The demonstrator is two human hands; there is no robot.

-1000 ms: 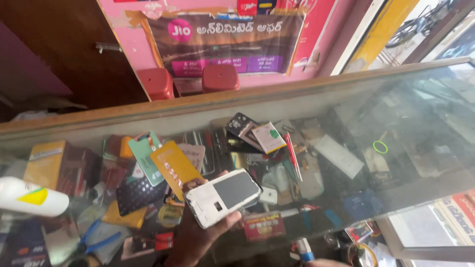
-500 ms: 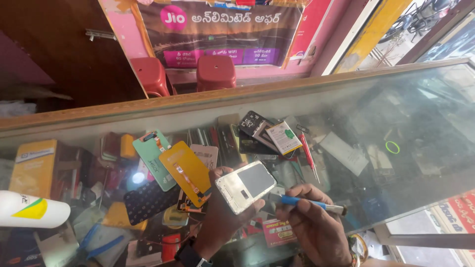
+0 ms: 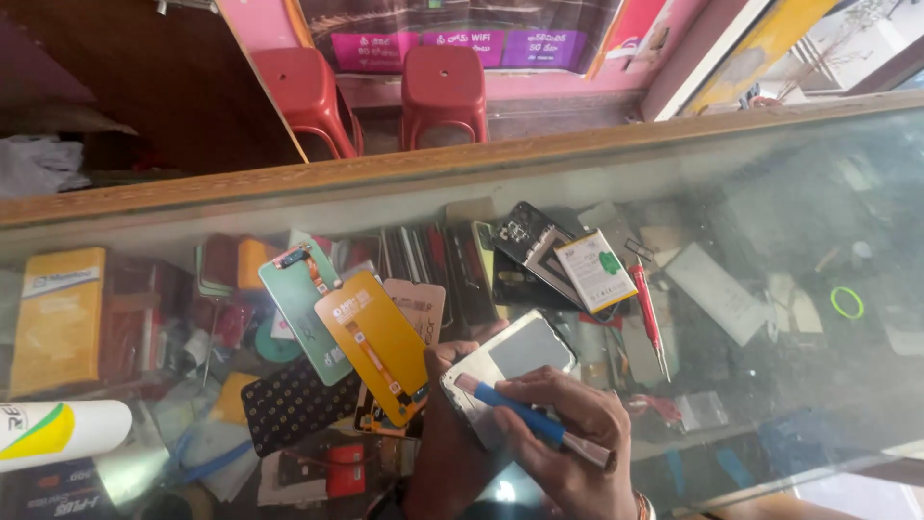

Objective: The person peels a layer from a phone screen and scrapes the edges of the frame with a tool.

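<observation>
- Clearly, the phone frame (image 3: 508, 371) sits low in the middle of the view, above the glass counter (image 3: 770, 241), tilted with its flat silver-grey face up toward the camera.
- The left hand (image 3: 450, 424) is closed on the phone frame from below and from its left edge, so the piece stays steady and its face stays free for work.
- The right hand (image 3: 568, 438) is clamped on a blue-handled tool (image 3: 525, 416), with fingers wrapped around the handle; the tool lies across the lower part of the frame. Which end does the work, one cannot tell.
- Just beside the left hand, on the glass, lie an orange display panel (image 3: 377, 345) and a pale green panel (image 3: 306, 308), partly overlapping.
- Behind the frame rest a white battery (image 3: 595, 270) and a red screwdriver (image 3: 649, 318), near enough for reaching.
- Far left stands a yellow box (image 3: 63, 313), with a white tube (image 3: 60, 431) below it.
- Beyond the counter's wooden edge stand two red plastic stools (image 3: 380, 91).
</observation>
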